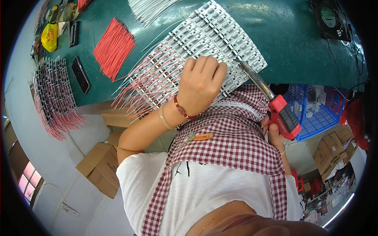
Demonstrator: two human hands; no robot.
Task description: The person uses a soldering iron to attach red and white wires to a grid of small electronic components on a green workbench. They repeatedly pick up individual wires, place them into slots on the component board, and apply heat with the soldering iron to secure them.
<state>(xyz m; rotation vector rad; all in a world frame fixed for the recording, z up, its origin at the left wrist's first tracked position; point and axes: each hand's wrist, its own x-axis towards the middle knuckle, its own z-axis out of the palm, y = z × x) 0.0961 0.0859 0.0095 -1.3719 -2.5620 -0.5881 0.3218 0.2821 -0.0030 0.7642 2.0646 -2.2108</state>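
A panel of small white circuit boards (246, 51) lies at the near edge of the green table, with red and white wires (147, 78) fanning off its left part. My left hand (202, 80) is over the panel's middle, fingers curled closed with knuckles up; whatever they grip is hidden under them. To the right, my right hand (274, 133) holds a soldering iron (282, 116) by its red and black handle. The iron's metal barrel slants up and left, its thin tip over the panel's right part, close to the boards. Whether the tip touches them I cannot tell.
On the green table (287, 51) lie a red wire bundle (114, 49), a white wire bundle (151, 10) and a phone (81, 74). Another wired panel (55, 94) hangs over the left edge. A black fan-like device (330, 19) sits far right, above a blue basket (321, 122).
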